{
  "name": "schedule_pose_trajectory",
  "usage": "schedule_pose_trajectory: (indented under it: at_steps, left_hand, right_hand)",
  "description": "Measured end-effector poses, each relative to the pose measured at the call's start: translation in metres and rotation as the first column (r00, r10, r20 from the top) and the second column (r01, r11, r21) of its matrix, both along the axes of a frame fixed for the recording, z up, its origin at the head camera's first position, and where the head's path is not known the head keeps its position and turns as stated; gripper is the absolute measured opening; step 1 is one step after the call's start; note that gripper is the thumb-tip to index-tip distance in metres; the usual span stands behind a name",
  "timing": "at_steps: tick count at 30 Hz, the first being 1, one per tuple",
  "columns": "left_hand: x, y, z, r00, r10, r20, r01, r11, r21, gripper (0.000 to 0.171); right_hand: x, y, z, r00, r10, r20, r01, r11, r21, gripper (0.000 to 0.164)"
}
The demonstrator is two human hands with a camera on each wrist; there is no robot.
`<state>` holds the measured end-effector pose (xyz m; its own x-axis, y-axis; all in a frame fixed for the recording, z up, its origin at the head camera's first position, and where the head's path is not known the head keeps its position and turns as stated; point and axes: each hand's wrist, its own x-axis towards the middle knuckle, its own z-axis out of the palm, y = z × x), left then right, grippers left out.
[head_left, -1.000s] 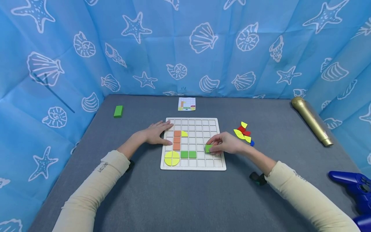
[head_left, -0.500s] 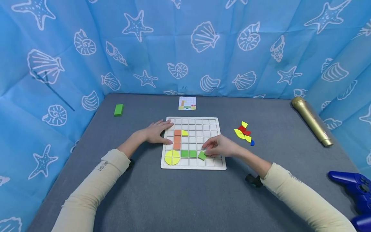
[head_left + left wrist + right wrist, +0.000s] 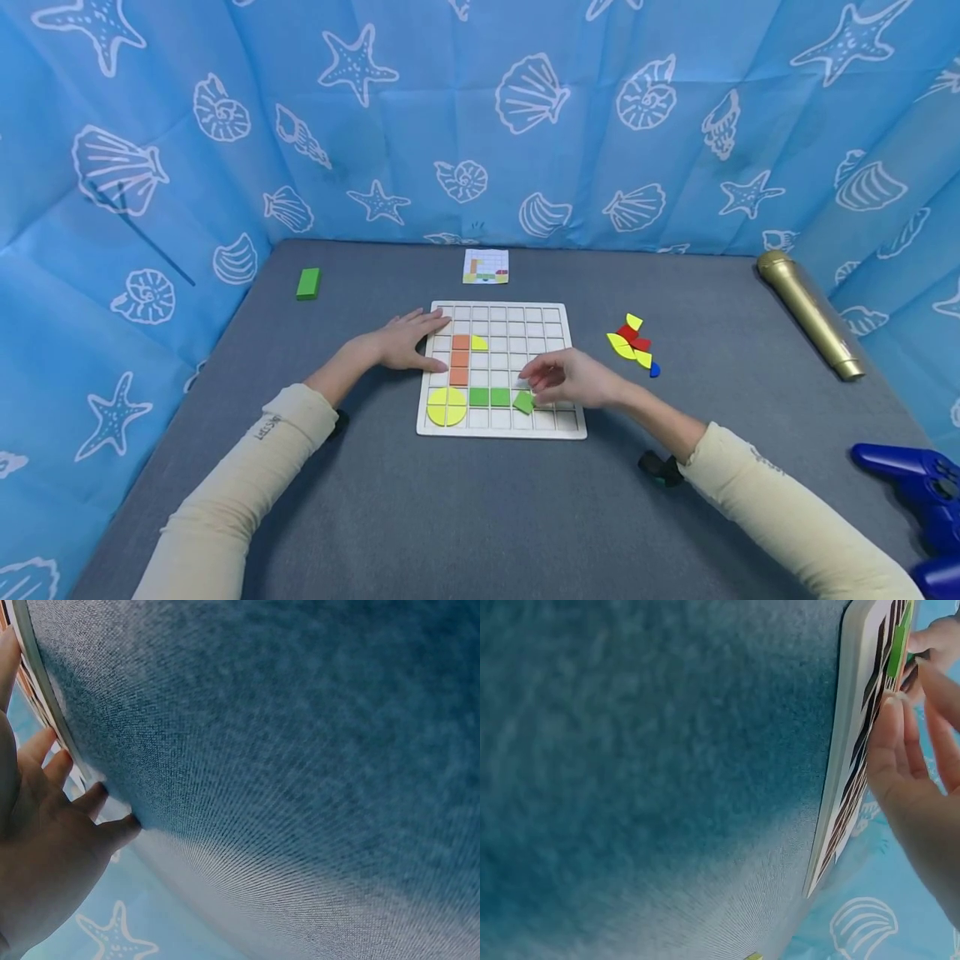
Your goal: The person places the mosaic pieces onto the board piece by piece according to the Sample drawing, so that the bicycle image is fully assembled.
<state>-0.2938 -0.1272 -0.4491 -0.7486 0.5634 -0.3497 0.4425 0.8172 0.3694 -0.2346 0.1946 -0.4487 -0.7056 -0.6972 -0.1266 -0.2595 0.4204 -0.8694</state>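
A white grid board (image 3: 538, 320) lies on the grey table. My left hand (image 3: 403, 343) rests on the board's left edge with its fingers spread. Over the right part of the board is my right hand (image 3: 573, 379), its fingers and thumb apart and nothing held between them. Just by its thumb a green square tile (image 3: 523, 402) lies turned askew across the grid lines. Two green tiles (image 3: 489, 397) sit straight in cells left of it. Orange tiles (image 3: 459, 358) form a column, with a yellow quarter piece (image 3: 478, 343) beside the top one. Yellow quarters form a circle (image 3: 446, 407) at lower left.
Loose yellow, red and blue pieces (image 3: 628, 342) lie right of the board. A small pattern card (image 3: 485, 267) lies behind it, a green block (image 3: 307, 284) at back left. At right are a gold microphone (image 3: 810, 315) and a blue game controller (image 3: 911, 483).
My right hand has carried the green tile left and toward the front, set it down askew beside the two green tiles and let go. My left hand has stayed put.
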Motion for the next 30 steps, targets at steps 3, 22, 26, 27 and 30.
schedule_pose_trajectory:
  at_steps: [3,22,26,27,30]
  left_hand:
    - [0.0001,-0.0003,-0.0001,1.000,0.004,-0.002,-0.004,1.000,-0.002,0.091]
    - [0.0034,0.0013,0.0012,1.000,0.003,0.001,-0.003,1.000,-0.003,0.090]
    - [0.0033,0.0013,0.0019,1.000,0.006,-0.001,-0.006,1.000,-0.003,0.090]
    - [0.0032,0.0010,0.0019,1.000,0.005,0.000,-0.005,1.000,-0.003,0.090]
    - [0.0024,0.0007,0.0024,1.000,0.000,0.002,0.000,1.000,0.000,0.089]
  right_hand:
    - [-0.0019,-0.0010,-0.0005,0.999,0.047,-0.007,-0.048,0.999,-0.017,0.037]
    - [-0.0020,-0.0065,-0.0073,0.966,0.228,-0.125,-0.237,0.969,-0.063,0.039]
    - [-0.0034,-0.0069,-0.0084,0.968,0.205,-0.145,-0.213,0.976,-0.047,0.038]
    - [-0.0037,-0.0069,-0.0087,0.969,0.196,-0.148,-0.205,0.978,-0.043,0.038]
    - [-0.0038,-0.0065,-0.0084,0.974,0.167,-0.154,-0.174,0.984,-0.031,0.039]
